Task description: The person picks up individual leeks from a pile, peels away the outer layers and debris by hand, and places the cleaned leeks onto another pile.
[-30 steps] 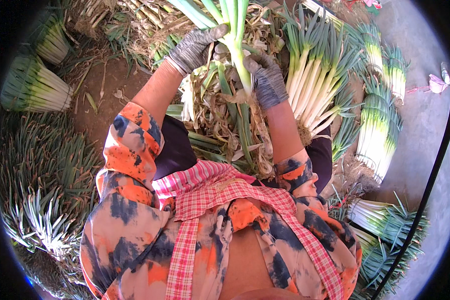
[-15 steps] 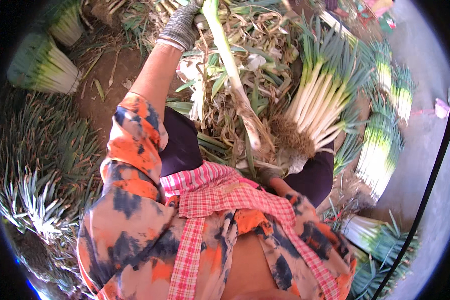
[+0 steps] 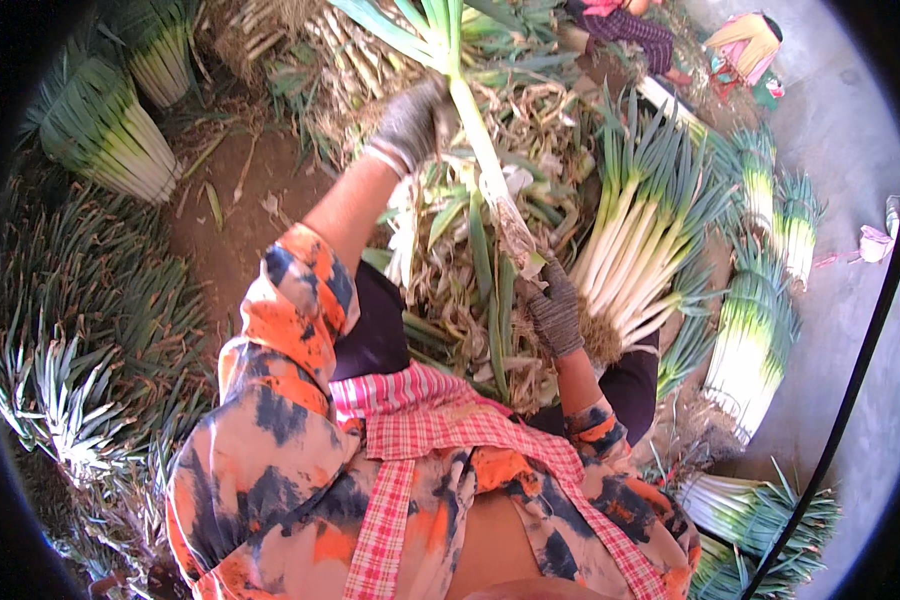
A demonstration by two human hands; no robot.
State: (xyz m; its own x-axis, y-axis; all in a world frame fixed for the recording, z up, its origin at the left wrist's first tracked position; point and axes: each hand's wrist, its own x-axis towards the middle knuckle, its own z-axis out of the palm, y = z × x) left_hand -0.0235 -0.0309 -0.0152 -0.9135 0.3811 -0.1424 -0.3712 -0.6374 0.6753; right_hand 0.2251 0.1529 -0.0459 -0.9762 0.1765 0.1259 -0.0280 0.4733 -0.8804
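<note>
A long leek (image 3: 481, 135) slants across the middle, green leaves at the far end and brown, dry outer skin toward its near end. My left hand (image 3: 410, 122), in a grey glove, is closed around the stalk just below the leaves; its fingers are partly hidden and slightly blurred. At the near end, my gloved right hand (image 3: 554, 312) grips the leek by its dry, ragged skin. A heap of stripped leek leaves (image 3: 450, 230) lies under the stalk, between my knees. Beside my right hand rests a pile of clean white leeks (image 3: 625, 225) with roots toward me.
Tied leek bundles (image 3: 750, 330) line the right side, and more bundles (image 3: 115, 135) stand at the far left. A mass of leafy leeks (image 3: 100, 290) covers the left ground. Unstripped leeks (image 3: 345, 50) lie ahead. Another person's patterned leg (image 3: 635, 40) shows at the far right.
My right hand has come up from near my lap to the leek's near end. My left hand has moved nearer and to the right with the leek, whose leaves now show.
</note>
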